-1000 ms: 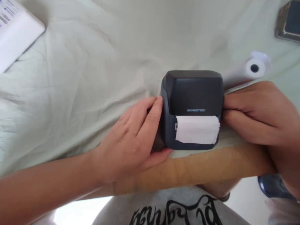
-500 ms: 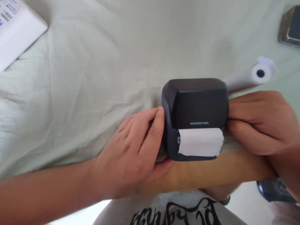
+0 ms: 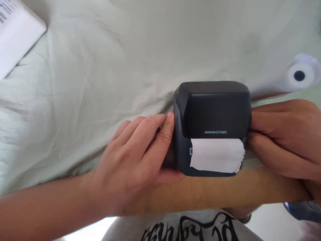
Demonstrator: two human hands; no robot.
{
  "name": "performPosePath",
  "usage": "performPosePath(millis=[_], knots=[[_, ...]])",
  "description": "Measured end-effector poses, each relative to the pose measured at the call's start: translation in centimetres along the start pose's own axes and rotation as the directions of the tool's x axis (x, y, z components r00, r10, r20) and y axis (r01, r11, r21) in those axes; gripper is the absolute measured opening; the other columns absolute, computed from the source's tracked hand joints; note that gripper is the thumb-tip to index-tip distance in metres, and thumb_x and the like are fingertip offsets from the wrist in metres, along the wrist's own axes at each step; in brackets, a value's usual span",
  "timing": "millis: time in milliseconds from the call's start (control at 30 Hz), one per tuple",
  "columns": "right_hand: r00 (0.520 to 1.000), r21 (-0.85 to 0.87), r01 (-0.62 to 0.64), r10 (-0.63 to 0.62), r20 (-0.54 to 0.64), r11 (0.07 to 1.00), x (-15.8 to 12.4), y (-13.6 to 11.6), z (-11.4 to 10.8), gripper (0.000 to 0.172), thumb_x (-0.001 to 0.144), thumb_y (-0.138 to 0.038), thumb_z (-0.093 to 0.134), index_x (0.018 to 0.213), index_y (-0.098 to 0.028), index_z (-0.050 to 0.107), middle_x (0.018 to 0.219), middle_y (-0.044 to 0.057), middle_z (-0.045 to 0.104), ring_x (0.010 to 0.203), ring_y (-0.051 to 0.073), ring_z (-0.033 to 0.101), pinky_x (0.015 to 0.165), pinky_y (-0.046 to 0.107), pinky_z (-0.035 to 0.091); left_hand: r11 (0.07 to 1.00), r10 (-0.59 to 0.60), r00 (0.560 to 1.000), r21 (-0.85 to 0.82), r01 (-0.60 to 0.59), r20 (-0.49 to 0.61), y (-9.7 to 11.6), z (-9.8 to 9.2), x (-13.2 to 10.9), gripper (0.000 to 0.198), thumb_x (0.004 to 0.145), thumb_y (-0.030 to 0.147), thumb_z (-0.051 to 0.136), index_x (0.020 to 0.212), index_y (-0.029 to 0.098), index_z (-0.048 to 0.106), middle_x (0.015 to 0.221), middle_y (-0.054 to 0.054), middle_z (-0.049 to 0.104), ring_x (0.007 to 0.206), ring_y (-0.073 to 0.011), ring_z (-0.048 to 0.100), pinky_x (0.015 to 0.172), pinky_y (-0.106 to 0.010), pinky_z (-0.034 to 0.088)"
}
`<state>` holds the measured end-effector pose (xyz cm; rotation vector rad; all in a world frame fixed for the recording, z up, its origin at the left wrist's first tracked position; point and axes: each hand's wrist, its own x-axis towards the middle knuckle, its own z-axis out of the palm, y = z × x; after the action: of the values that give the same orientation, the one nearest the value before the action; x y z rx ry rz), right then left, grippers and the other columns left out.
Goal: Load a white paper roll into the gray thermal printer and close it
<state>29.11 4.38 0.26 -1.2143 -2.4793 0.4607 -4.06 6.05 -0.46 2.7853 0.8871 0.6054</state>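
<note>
A dark label printer [image 3: 217, 115] marked NIIMBOT sits in front of me, with a torn strip of white paper [image 3: 217, 155] sticking out of its front slot. My left hand [image 3: 136, 154] grips its left side, one fingertip pressed to the wall and another finger along the lower corner. On the opposite side, the curled fingers of my right hand [image 3: 286, 135] hold the printer's right wall; their tips are hidden behind it. The printer's lid is closed.
Behind my right hand lies a white paper roll [image 3: 299, 75] with a dark core. A white box [image 3: 20, 36] stands at the far left. Pale cloth [image 3: 100, 67] covers the surface, with a bare wooden edge [image 3: 213, 192] along the front.
The view has shifted slightly, moving the paper roll rightward in the picture and the dark object at top right almost out of sight. Both hands stay on the printer's sides.
</note>
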Motion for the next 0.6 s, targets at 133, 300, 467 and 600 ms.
performPosePath(millis=[133,300,467,600], knots=[[1.000,-0.052,0.024,-0.025,-0.011,0.998,0.0,0.5,0.2,0.030,0.109,-0.015,0.042,0.083,-0.027,0.049,0.063,-0.002,0.057,0.051,0.017,0.048,0.052,0.040,0.033,1.000,0.002,1.000,-0.030,-0.001,0.025,-0.4,-0.1,0.0,0.068,0.124,0.062,0.064,0.167,0.009,0.066,0.133,-0.020,0.086,0.113,-0.0359,0.088,0.094,-0.048,0.076],[0.999,-0.029,0.019,-0.020,-0.031,0.999,-0.5,0.4,-0.4,0.041,0.119,-0.024,0.040,0.079,-0.026,0.046,0.061,-0.002,0.050,0.052,0.014,0.045,0.051,0.036,0.033,0.994,-0.065,0.997,-0.090,0.067,0.030,0.0,0.4,-0.1,0.075,0.122,0.059,0.068,0.178,0.012,0.055,0.147,-0.023,0.083,0.130,-0.0403,0.086,0.106,-0.054,0.076],[0.971,-0.074,-0.151,0.134,-0.199,0.986,-0.8,-0.4,-1.5,0.054,0.122,-0.060,0.063,0.084,-0.025,0.048,0.059,-0.006,0.039,0.053,0.010,0.032,0.051,0.034,0.026,0.998,-0.054,0.998,-0.028,0.055,0.014,0.1,1.3,0.0,0.087,0.123,0.064,0.055,0.181,0.000,0.042,0.162,-0.034,0.073,0.144,-0.0465,0.080,0.116,-0.061,0.072],[0.967,-0.045,-0.218,0.209,-0.145,0.975,-0.6,-1.4,-2.1,0.058,0.118,-0.074,0.065,0.091,-0.025,0.052,0.068,-0.007,0.055,0.056,0.006,0.040,0.054,0.031,0.033,1.000,-0.010,1.000,0.004,0.010,0.007,-0.2,2.1,-0.2,0.088,0.125,0.067,0.048,0.178,-0.003,0.045,0.169,-0.034,0.070,0.155,-0.0450,0.074,0.128,-0.056,0.067]])
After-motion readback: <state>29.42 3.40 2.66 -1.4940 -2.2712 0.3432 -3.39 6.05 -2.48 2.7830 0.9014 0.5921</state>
